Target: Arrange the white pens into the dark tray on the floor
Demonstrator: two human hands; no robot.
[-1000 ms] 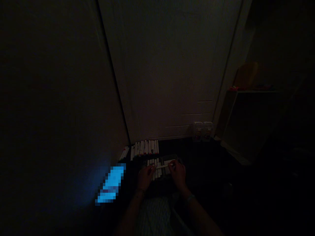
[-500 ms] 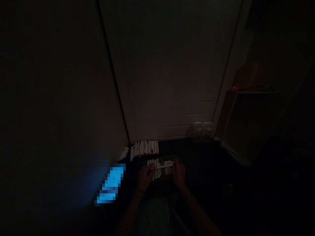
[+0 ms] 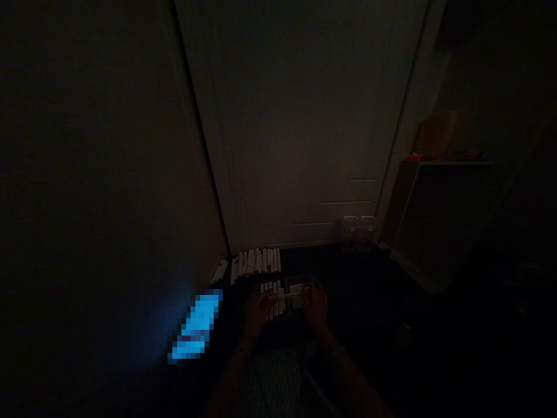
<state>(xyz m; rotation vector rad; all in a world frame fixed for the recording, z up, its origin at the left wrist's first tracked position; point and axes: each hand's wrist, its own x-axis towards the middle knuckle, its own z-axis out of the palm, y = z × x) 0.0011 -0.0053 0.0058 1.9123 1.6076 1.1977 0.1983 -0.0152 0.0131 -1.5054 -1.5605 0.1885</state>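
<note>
The room is very dark and fine detail is lost. A slim white marker [image 3: 293,295] lies crosswise between my hands. My left hand [image 3: 256,313] is closed on its left end, and the fingers of my right hand [image 3: 316,306] pinch the right end. Below them is a clear plastic case [image 3: 312,278], with several white markers [image 3: 270,286] side by side in its left part. A pale card or label [image 3: 296,288] shows in the right part, partly covered by the marker and my right hand.
Several more white markers [image 3: 256,261] lie in a row behind the case, with a few others [image 3: 220,271] by the left wall. Two clear containers [image 3: 350,235] stand at the back right. A glowing, pixelated screen [image 3: 198,325] is at the left. A cabinet [image 3: 409,197] rises at the right.
The fingers of my right hand have shifted slightly on the marker's end. My left hand stays almost in place, and the picture is a little dimmer.
</note>
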